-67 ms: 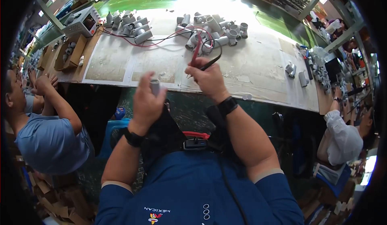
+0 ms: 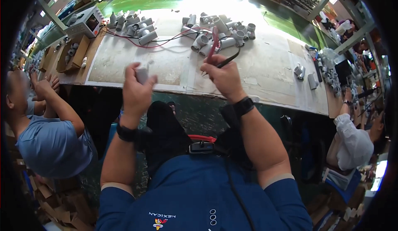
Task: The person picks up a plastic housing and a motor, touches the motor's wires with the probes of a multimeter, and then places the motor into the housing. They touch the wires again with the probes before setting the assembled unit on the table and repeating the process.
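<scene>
My left hand (image 2: 138, 92) is closed around a grey cylindrical part (image 2: 142, 74), held above the near edge of the worktable; both are somewhat blurred. In my right hand (image 2: 227, 81) I pinch a pair of test leads, a red probe (image 2: 214, 46) and a black probe (image 2: 229, 60). Their thin tips point toward the left hand but stay apart from the grey part. Red and black wires (image 2: 166, 41) run from the leads across the table to the left. Beyond my right hand lies a pile of grey tubular parts (image 2: 227, 42).
Another pile of grey parts (image 2: 143, 30) lies at the back left. A boxy instrument (image 2: 86, 23) and a cardboard box (image 2: 74, 53) stand at the left end. Two loose grey parts (image 2: 312, 82) lie right. Co-workers (image 2: 52, 144) sit on both sides.
My left hand has moved left with the grey part, which is now tilted. My right hand has shifted right with the probes, so the hands are farther apart.
</scene>
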